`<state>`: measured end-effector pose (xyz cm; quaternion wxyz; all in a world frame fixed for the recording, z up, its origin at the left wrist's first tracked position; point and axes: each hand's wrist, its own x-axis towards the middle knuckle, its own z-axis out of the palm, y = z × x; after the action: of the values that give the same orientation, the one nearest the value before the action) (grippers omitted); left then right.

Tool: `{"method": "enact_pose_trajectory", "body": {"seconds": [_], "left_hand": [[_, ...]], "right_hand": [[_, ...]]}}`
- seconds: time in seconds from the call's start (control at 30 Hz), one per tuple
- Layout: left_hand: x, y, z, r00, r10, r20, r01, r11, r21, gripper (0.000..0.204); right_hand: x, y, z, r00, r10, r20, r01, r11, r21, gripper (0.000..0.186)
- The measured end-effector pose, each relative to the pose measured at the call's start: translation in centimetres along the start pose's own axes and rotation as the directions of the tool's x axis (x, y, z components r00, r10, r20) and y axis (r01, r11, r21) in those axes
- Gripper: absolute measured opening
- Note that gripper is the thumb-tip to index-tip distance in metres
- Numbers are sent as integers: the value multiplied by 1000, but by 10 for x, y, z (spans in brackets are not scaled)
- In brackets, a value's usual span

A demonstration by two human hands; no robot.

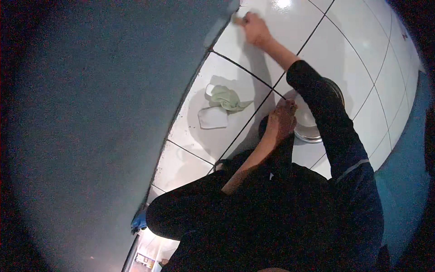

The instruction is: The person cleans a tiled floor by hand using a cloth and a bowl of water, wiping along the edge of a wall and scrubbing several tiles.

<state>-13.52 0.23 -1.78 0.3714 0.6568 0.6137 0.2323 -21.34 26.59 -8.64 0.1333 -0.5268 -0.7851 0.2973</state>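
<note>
My right hand (pixel 257 31) reaches far up to where the white tiled floor meets the grey-blue wall. Its fingers are closed round a small pale brownish tool (pixel 237 19), blurred, whose kind I cannot make out; its end is at the foot of the wall. Lower down, my left hand (pixel 283 120) is by my knee, at the left side of a round shiny metal bowl (pixel 309 134). Its fingers are curled in, and what they hold, if anything, is hidden. My right sleeve covers much of the bowl.
A crumpled light green cloth (pixel 228 98) lies on the tiles near the wall, partly over a white piece (pixel 213 118). The grey-blue wall (pixel 108 113) runs along the left. A small blue thing (pixel 138 221) stands at the wall's foot, lower left.
</note>
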Motion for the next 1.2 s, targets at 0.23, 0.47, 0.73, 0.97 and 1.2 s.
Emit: {"method": "enact_pose_trajectory", "body": {"seconds": [0.23,0.47,0.73,0.97,1.2], "left_hand": [[1,4,13,1000,25,17,-25,1000,0,43],[10,16,-11,984,-125,123,125,992,13,41],[5,11,-11,995,-60,83,49,991,128,39],[8,22,-14,990,-115,84,122,989,-86,38],[8,17,-14,988,-91,121,81,993,86,32]], "right_hand": [[15,54,-23,946,-302,-116,245,903,-352,37],[-101,1,4,771,-616,165,637,753,-167,51],[-6,49,-38,918,-397,-6,375,872,-314,28],[43,94,-60,940,-271,-206,131,846,-516,12],[-102,39,-13,792,-506,341,597,758,-262,21]]}}
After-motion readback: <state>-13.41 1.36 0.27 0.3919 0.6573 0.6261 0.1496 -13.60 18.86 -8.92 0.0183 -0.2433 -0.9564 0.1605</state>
